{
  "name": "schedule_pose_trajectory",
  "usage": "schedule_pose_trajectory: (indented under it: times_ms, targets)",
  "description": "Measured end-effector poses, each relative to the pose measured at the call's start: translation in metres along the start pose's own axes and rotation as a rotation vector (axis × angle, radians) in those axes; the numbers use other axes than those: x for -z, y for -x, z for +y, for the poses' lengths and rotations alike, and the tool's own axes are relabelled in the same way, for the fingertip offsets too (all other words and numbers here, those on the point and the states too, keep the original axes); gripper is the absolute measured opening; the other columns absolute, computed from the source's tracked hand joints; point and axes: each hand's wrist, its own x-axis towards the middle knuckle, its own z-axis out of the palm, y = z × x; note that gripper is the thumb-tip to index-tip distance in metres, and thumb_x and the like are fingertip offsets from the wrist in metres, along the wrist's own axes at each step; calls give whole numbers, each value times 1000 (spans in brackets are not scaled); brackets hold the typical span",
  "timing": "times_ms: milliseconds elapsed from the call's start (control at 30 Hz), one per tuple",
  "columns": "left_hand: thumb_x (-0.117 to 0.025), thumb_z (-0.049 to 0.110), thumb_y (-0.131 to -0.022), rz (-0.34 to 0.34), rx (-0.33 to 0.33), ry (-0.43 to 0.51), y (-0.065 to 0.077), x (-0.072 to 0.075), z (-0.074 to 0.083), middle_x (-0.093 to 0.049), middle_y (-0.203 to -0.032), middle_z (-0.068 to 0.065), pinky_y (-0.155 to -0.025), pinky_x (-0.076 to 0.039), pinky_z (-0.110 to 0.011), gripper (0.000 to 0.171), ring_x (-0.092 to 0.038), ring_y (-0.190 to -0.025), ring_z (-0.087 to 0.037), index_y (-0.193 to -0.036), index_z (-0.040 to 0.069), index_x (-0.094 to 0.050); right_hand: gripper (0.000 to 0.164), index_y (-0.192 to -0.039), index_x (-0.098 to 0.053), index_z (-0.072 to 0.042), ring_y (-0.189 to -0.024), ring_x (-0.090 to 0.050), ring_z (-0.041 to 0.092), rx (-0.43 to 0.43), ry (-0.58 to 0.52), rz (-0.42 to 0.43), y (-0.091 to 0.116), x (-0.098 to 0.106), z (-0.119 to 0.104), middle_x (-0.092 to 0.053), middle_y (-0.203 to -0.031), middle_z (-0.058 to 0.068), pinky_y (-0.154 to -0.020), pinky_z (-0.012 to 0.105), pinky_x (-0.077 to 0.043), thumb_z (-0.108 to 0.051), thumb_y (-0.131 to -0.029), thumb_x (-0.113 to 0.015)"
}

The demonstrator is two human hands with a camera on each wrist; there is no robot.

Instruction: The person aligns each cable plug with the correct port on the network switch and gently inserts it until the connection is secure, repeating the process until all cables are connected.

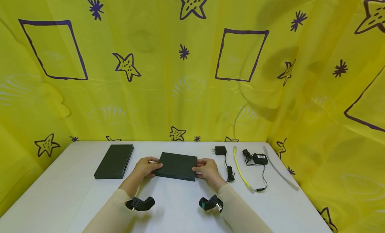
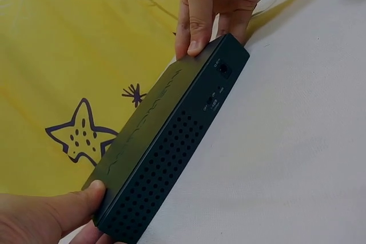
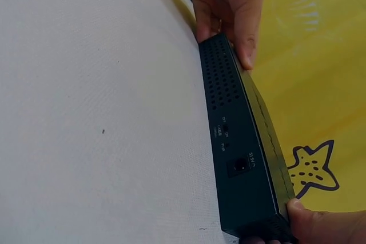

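Both hands grip a flat black network switch by its two short ends, close over the white table. The left hand has its thumb on the top face and its fingers at the end and underneath. At the opposite end, the right hand pinches the case the same way. In the right wrist view, the near side of the switch shows vent holes, a small ON/OFF slider and a round power jack marked 53.5V. No plug sits in that jack.
A second black switch with a row of ports lies at left. On the right lie a power adapter with bundled cord, a yellow cable, another black adapter and a grey cable. Yellow curtains hang behind the table.
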Motion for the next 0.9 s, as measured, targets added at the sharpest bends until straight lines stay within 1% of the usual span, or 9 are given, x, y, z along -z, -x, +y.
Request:
schedule_pose_trajectory:
  times_ms: [100, 167, 300, 367, 433, 500, 633, 767, 900]
  targets:
    - [-73, 14, -89, -35, 1, 21, -1, 2, 1, -64, -107, -20, -65, -60, -27, 43, -62, -81, -20, -126, -3, -60, 44, -124, -58, 11, -83, -67, 18, -1, 4, -5, 0, 2, 0, -62, -113, 23, -73, 38, -62, 10, -82, -72]
    - [-73, 13, -89, -50, 14, 48, -3, 2, 3, -65, -107, -20, -66, -60, -27, 43, -63, -81, -19, -126, -3, -60, 45, -125, -58, 11, -86, -67, 19, 1, 7, -5, 1, 2, 0, -62, -113, 24, -74, 39, -62, 9, -82, -72]
    - [-72, 13, -89, -55, 25, 103, -11, 3, 7, -66, -116, -22, -72, -60, -28, 43, -65, -88, -20, -128, -2, -60, 45, -126, -57, 11, -89, -67, 21, 0, 4, -6, 2, 3, 0, -61, -114, 24, -75, 39, -62, 9, -83, -72]
    - [-72, 13, -90, -42, 28, 101, -16, 2, 9, -64, -122, -23, -76, -60, -30, 44, -65, -94, -23, -129, -1, -60, 46, -126, -57, 11, -88, -67, 20, 2, 3, -9, 2, 2, 1, -61, -114, 23, -75, 39, -62, 9, -83, -72]
    - [-72, 13, -90, -34, 19, 70, -22, 1, 8, -62, -126, -25, -82, -59, -34, 45, -64, -100, -27, -131, 0, -60, 46, -127, -57, 11, -85, -67, 19, 6, 1, -12, 3, 2, 1, -61, -113, 23, -75, 39, -62, 9, -83, -72]
    - [-72, 13, -89, -24, 20, 38, -25, 0, 8, -61, -127, -25, -85, -59, -37, 45, -64, -103, -29, -131, 1, -60, 47, -127, -56, 11, -84, -67, 18, 5, 1, -14, 3, 1, 1, -61, -114, 23, -75, 39, -61, 8, -83, -72]
    - [-71, 10, -90, -33, 20, 21, -26, -2, 11, -60, -127, -27, -88, -58, -39, 46, -65, -101, -30, -132, -1, -58, 48, -129, -56, 10, -86, -67, 19, -6, -1, -14, 4, 1, 1, -60, -116, 23, -76, 40, -61, 7, -84, -72]
    - [-71, 10, -90, -44, 46, 18, -25, -2, 14, -58, -131, -26, -89, -58, -39, 46, -63, -102, -29, -133, 1, -58, 48, -129, -56, 9, -88, -67, 20, -18, 7, -16, 3, 1, 0, -60, -116, 22, -75, 38, -62, 6, -84, -72]
    - [-71, 11, -90, -50, 64, 22, -27, -3, 15, -56, -133, -25, -91, -57, -40, 47, -62, -105, -30, -135, 3, -57, 46, -127, -57, 9, -84, -66, 19, -17, 5, -12, 0, 2, 0, -61, -113, 21, -72, 38, -62, 8, -83, -72]
